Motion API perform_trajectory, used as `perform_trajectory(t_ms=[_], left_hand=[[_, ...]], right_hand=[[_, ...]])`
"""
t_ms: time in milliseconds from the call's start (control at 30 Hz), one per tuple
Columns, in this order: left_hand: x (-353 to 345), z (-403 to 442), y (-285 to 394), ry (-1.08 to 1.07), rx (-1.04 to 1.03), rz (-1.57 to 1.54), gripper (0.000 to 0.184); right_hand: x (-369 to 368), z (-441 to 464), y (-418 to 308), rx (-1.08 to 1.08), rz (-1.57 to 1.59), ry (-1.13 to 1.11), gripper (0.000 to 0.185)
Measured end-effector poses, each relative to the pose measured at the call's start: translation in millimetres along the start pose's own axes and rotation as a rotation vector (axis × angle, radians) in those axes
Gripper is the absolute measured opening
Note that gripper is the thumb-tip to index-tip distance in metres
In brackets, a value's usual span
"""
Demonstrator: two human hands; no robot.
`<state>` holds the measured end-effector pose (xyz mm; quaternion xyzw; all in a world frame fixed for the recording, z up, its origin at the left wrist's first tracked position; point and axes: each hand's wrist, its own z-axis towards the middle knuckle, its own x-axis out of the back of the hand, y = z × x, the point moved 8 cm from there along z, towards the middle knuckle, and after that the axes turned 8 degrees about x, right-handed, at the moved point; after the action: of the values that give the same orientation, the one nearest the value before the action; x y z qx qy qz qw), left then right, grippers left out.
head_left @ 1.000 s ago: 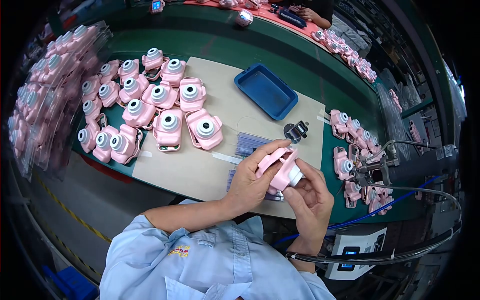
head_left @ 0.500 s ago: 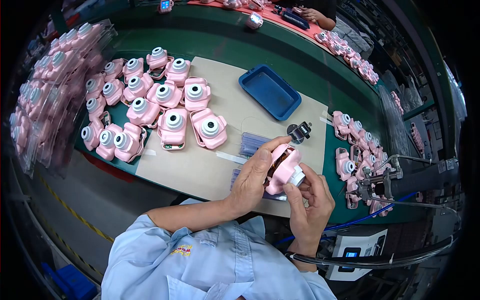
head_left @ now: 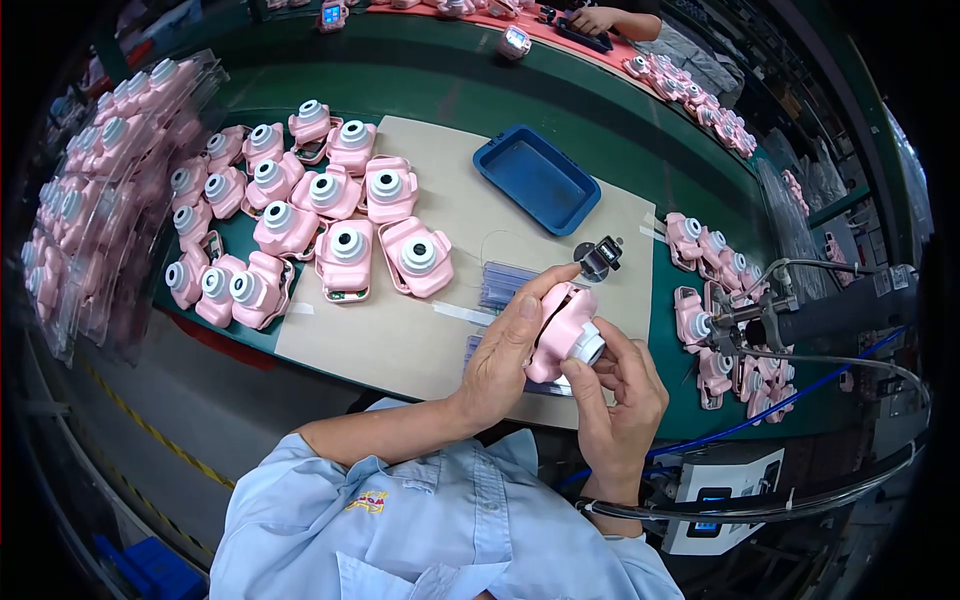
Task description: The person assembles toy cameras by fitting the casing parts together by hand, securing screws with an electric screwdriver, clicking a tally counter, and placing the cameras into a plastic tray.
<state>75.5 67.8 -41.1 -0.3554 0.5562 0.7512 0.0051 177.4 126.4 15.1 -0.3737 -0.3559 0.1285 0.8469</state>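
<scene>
Between my two hands is a pink toy camera (head_left: 562, 334) with a white lens ring, held above the front of the beige work sheet (head_left: 370, 335). A dark seam gap shows along the side of its shell. My left hand (head_left: 503, 352) grips the back and upper edge, fingers wrapped round it. At the lens side, my right hand (head_left: 615, 395) pinches the ring between thumb and fingers. Just beyond the held camera stands a small black device on a round base (head_left: 600, 258). Clear purplish plastic strips (head_left: 506, 285) lie partly behind my left hand.
Several pink cameras with parted shells (head_left: 345, 245) lie to the left. Stacked plastic trays of cameras (head_left: 110, 190) rise at far left. A blue tray (head_left: 537, 180) sits ahead. At right are more cameras (head_left: 690, 310) and a mounted tool with hoses (head_left: 790, 315). Across the bench shows another person's hand (head_left: 592, 19).
The gap in the held camera's shell looks narrower, and the camera has turned slightly in my hands. The other person's hand across the bench has shifted left.
</scene>
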Motion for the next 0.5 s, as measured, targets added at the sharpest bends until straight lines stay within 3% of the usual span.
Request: perform_trajectory(t_ms=[133, 267, 500], left_hand=[[-2.5, 0.0, 0.9, -0.020, -0.006, 0.017, 0.054], [-2.2, 1.0, -2.6, -0.036, 0.019, 0.024, 0.055], [-6.1, 1.4, -6.4, -0.049, 0.045, 0.032, 0.054]], right_hand=[[0.2, 0.9, -1.7, 0.021, -0.034, -0.001, 0.039], [-2.0, 2.7, -8.2, 0.187, -0.130, -0.057, 0.039], [2.4, -0.5, -4.9, 0.223, -0.127, -0.053, 0.040]])
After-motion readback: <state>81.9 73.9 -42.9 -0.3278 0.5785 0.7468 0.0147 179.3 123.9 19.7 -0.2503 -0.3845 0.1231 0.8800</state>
